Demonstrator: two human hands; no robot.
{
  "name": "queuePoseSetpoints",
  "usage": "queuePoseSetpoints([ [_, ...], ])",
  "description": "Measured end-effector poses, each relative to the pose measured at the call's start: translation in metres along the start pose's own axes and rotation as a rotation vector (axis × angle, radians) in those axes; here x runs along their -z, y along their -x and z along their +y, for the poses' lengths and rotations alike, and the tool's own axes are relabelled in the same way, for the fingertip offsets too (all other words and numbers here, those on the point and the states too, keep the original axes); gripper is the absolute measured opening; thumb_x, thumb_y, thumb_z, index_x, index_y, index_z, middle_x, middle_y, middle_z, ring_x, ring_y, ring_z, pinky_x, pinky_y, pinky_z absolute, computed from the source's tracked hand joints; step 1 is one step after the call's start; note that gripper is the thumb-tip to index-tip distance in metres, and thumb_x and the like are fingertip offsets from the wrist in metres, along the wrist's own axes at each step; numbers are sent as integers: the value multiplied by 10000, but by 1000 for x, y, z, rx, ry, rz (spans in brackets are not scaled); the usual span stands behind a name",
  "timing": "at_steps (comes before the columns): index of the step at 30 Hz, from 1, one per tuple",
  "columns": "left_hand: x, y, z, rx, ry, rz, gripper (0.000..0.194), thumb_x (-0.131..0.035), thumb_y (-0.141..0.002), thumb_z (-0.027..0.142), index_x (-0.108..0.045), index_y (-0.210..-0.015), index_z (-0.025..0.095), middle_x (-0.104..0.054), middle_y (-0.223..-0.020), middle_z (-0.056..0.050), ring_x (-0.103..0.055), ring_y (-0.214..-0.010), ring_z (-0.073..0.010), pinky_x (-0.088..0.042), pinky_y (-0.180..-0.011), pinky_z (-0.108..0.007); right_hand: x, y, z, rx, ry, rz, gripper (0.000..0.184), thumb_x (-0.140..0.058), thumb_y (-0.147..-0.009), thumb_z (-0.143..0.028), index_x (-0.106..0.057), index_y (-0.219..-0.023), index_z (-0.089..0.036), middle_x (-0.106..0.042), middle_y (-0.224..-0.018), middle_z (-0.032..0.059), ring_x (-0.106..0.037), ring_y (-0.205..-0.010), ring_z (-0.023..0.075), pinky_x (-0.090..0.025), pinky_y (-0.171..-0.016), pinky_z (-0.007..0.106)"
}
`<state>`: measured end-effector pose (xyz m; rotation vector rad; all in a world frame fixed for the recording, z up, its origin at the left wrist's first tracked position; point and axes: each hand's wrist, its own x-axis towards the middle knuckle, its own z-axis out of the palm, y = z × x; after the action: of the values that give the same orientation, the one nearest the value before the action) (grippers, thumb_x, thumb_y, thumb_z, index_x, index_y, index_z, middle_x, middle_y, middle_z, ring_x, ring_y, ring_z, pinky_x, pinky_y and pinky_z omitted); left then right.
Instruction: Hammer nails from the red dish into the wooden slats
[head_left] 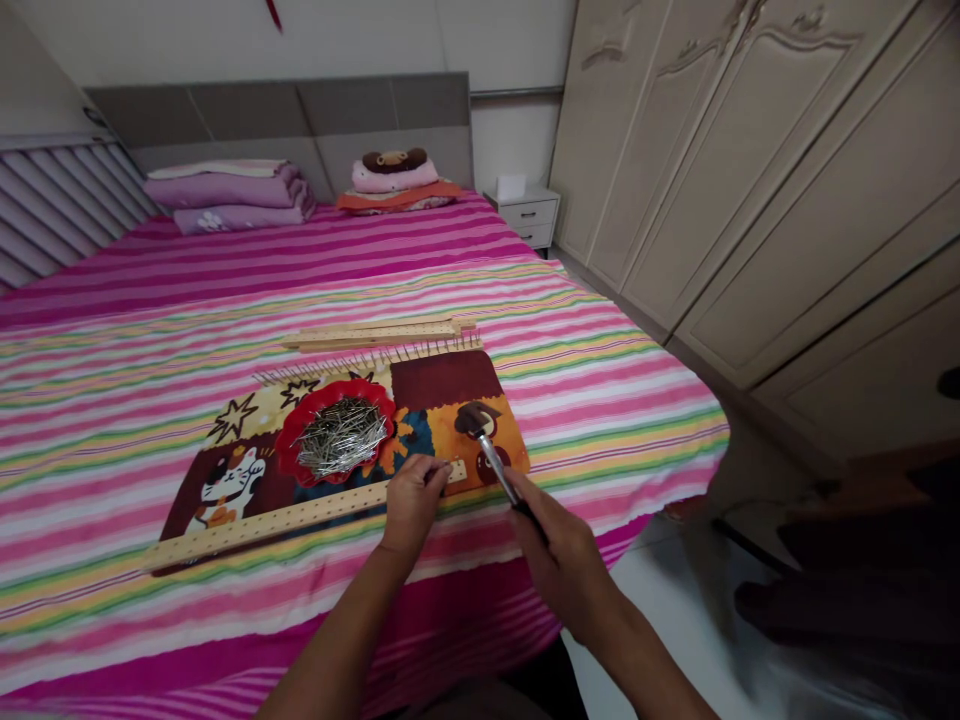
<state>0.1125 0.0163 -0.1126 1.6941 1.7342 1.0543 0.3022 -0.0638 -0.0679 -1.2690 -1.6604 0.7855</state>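
My right hand (562, 555) is wrapped round the handle of a hammer (495, 460), its dark head up over the orange part of a patterned mat (442, 385). Close to the right end of a wooden strip with a row of small holes (300, 515), my left hand (415, 502) is pinched, thumb and fingertips together. Whatever sits between those fingers is too small to make out. A red scalloped bowl (285, 445) full of loose nails (341, 438) stands on the mat, beyond the strip. Along the mat's far edge lies another wooden strip (375, 360) with many nails sticking up from it.
Several bare wooden strips (382, 332) lie together farther back on the striped bedspread (622, 390). Folded purple bedding (232, 195) and a pink and orange pile (394, 185) rest by the headboard. A nightstand (529, 215) and tall wardrobe (720, 150) stand right of the bed.
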Motion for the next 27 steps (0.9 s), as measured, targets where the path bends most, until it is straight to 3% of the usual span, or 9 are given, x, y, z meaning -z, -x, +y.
queuePoseSetpoints([
  [4, -2, 1, -3, -11, 13, -10, 126, -584, -711, 307, -664, -688, 213, -619, -699, -13, -570, -677, -147, -448, -662, -270, 4, -21, 32, -334, -170, 244, 393, -564, -807, -317, -626, -1189, -244, -650, -699, 8, -588, -605, 175, -500, -581, 284],
  [7, 0, 3, -5, -12, 44, -33, 160, -585, -708, 315, -685, -775, 210, -619, -728, -18, -565, -651, -144, -460, -645, -274, 3, -36, 64, -415, -262, 350, 440, -565, -764, -346, -609, -1173, -190, -589, -626, -12, -514, -505, 138, -442, -456, 244],
  [10, 18, 2, -11, -34, 39, 10, 198, -557, -740, 332, -687, -832, 215, -640, -794, -28, -592, -718, -155, -473, -687, -281, -1, -41, 88, -471, -364, 381, 491, -504, -775, -388, -533, -1210, -162, -467, -532, -74, -376, -355, 90, -341, -314, 210],
  [14, 66, -13, -27, -17, -216, 259, 207, -506, -772, 315, -681, -822, 215, -661, -854, -52, -599, -831, -197, -462, -785, -324, -7, -38, 101, -504, -478, 385, 464, -492, -780, -406, -488, -1191, -193, -441, -552, -96, -337, -333, 64, -302, -264, 173],
  [18, 101, -35, -46, 58, -526, 271, 221, -514, -759, 275, -693, -865, 199, -672, -914, -91, -594, -893, -247, -446, -818, -358, -8, -37, 103, -507, -527, 384, 405, -517, -781, -391, -502, -1144, -210, -433, -536, -106, -326, -317, 52, -302, -254, 158],
  [22, 104, -49, -54, 37, -661, 163, 227, -504, -765, 261, -705, -863, 222, -671, -929, -79, -590, -887, -235, -435, -815, -331, -7, -38, 104, -500, -550, 393, 390, -532, -774, -394, -499, -1123, -222, -451, -570, -98, -345, -332, 52, -305, -250, 153],
  [27, 100, -54, -50, 73, -725, 134, 189, -517, -754, 281, -692, -790, 220, -650, -843, -78, -585, -810, -230, -428, -721, -311, -8, -38, 106, -501, -550, 394, 415, -545, -763, -408, -501, -1129, -216, -455, -573, -93, -355, -345, 58, -308, -256, 158],
])
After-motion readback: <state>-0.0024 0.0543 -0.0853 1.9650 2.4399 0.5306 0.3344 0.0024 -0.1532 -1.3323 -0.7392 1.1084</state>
